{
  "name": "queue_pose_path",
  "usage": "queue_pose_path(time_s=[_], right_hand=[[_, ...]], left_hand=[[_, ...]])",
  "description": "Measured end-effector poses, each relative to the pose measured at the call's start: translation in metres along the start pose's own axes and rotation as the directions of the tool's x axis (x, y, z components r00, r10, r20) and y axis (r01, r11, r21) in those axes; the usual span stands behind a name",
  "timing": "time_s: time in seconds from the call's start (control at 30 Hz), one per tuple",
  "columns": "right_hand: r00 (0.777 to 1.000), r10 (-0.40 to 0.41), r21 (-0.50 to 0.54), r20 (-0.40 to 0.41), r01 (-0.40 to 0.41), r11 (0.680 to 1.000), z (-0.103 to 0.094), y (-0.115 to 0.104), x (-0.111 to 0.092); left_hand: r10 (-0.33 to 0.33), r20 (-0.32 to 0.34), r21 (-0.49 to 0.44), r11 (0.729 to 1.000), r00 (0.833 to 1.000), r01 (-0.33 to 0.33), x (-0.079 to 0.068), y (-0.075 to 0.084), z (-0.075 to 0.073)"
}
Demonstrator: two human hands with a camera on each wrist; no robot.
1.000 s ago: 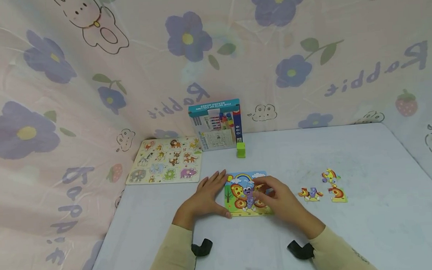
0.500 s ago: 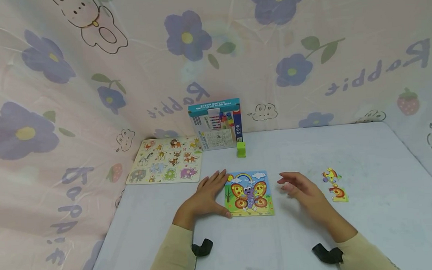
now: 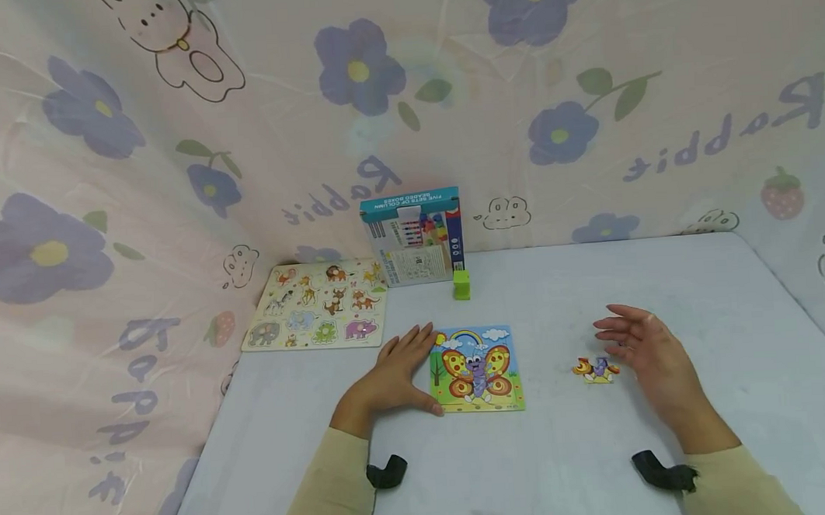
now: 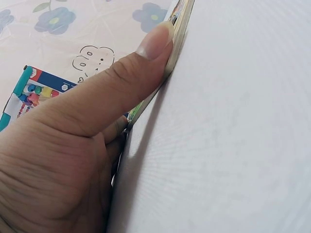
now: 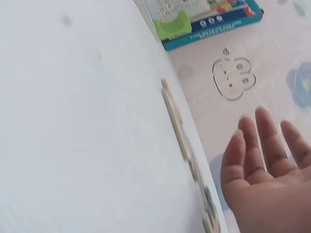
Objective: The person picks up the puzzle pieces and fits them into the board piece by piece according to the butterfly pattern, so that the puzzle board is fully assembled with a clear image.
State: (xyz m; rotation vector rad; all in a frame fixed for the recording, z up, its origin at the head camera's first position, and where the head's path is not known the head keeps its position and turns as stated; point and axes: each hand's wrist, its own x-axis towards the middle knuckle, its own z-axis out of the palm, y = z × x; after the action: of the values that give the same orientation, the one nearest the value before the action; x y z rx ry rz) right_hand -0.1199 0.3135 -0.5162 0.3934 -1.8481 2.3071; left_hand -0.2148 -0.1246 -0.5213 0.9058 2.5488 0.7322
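Head view, main item: butterfly picture puzzle board (image 3: pixel 477 369), square, lying flat in the middle of the table, near the person's left hand; rainbow, sun and clouds along its top.
Left hand: (image 3: pixel 396 375) fingers straight and a little apart, thumb held well away from them; fingertips at the board's far left corner, thumb tip at its near left corner — the left wrist view shows the thumb against the board's edge.
Right hand: (image 3: pixel 652 354) raised, fingers extended and slightly bent, with gaps between them in the right wrist view; well apart from the board, to its right.
Butterfly puzzle pieces: (image 3: pixel 596 370) in a small group just left of the right hand; seen edge-on in the right wrist view.
Green block: (image 3: pixel 461 284) beyond the board, just in front of the carton's right corner.
Beaded-boxes carton: (image 3: pixel 413 242) standing upright, its teal top edge lettered "FIVE SETS OF COLUMN BEADED BOXES".
Animal puzzle board: (image 3: pixel 313 309) flat, at the far left; elephant, zebra and lion among its figures.
Table: (image 3: pixel 508 470) covered in white.
Backdrop: curtain (image 3: pixel 470 145) printed with purple flowers, rabbits and strawberries.
Sleeves: beige (image 3: pixel 326 487) — a black fitting (image 3: pixel 387 473) at each wrist.
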Motion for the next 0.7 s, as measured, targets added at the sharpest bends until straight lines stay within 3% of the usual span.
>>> queue_pose_path(time_s=[0.07,0.23,0.37,0.47,0.53,0.57,0.63,0.7], right_hand=[[1.0,-0.019,0.067,-0.023,0.021,0.998,-0.007,-0.001,0.0],[0.993,-0.057,0.074,-0.107,0.065,0.995,-0.023,-0.005,-0.002],[0.975,-0.049,-0.042,-0.215,0.041,0.998,-0.036,-0.007,-0.006],[0.957,-0.021,-0.215,-0.289,-0.044,0.976,-0.047,-0.006,-0.007],[0.948,0.013,-0.355,-0.318,-0.132,0.925,-0.054,-0.003,-0.007],[0.944,0.035,-0.43,-0.329,-0.182,0.884,-0.057,-0.001,-0.006],[0.939,0.082,-0.583,-0.333,-0.274,0.765,-0.06,0.003,-0.005],[0.943,0.119,-0.686,-0.312,-0.31,0.658,-0.061,0.007,-0.004]], left_hand=[[-0.002,-0.001,-0.002,1.0,1.0,0.002,0.0,0.0,0.0],[-0.004,0.002,0.002,1.0,1.0,0.004,0.0,-0.001,0.001],[0.001,0.003,0.007,1.0,1.0,-0.001,0.001,-0.002,0.002],[-0.001,0.002,0.005,1.0,1.0,0.001,0.001,-0.001,0.002],[-0.003,0.0,0.003,1.0,1.0,0.003,0.0,0.0,0.001],[-0.005,0.0,0.004,1.0,1.0,0.005,0.0,0.0,0.001],[-0.002,-0.002,0.001,1.0,1.0,0.002,-0.001,0.001,0.0],[0.005,-0.007,-0.006,1.0,1.0,-0.005,-0.001,0.0,0.0]])
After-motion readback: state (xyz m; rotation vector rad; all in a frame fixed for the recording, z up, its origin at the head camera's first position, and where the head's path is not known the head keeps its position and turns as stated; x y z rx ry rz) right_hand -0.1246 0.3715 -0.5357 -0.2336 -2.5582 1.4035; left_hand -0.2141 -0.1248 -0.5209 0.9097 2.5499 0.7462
